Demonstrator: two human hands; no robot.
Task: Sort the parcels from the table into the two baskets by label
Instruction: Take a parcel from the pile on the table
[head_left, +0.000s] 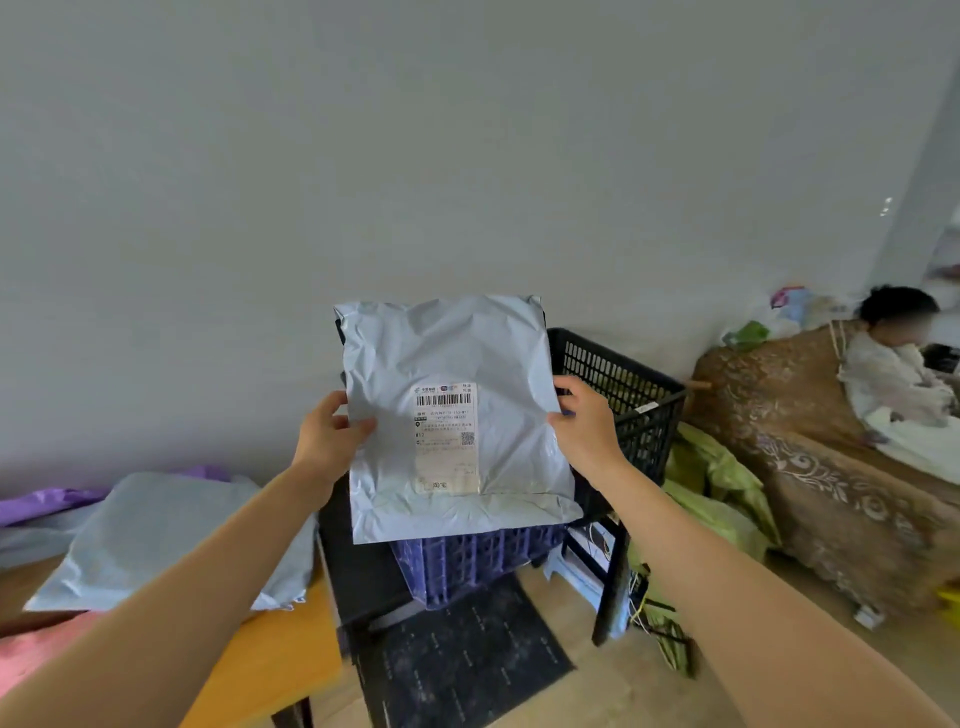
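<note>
left hand (332, 431) pinches the left edge of the held parcel (447, 353), thumb on the front, fingers behind; right hand (584, 421) grips the right edge the same way

held parcel is upright in the air, face to the camera, with the white label (447, 436) low-centre on it; print too small to read here

black basket (623, 384) sits just behind the held parcel on its right side, blue basket (467, 561) directly below the held parcel

table (270, 654) is down-left of the held parcel, carrying a grey parcel (156, 540), a purple parcel (47, 501) and, further down-left, a pink parcel (31, 660), none sorted yet

step, as I judge it: reading the label to pick a basket

to do it well:
- hold both edges taut so the film lies flat and the label is uncreased
- keep the left thumb clear of the print
- once decided, carry the parcel over the chosen rim and lower it in flat, no toss; the soft mailer may snag the black basket's rim
- the blue basket is largely hidden under the held parcel, so look first before letting go
</note>
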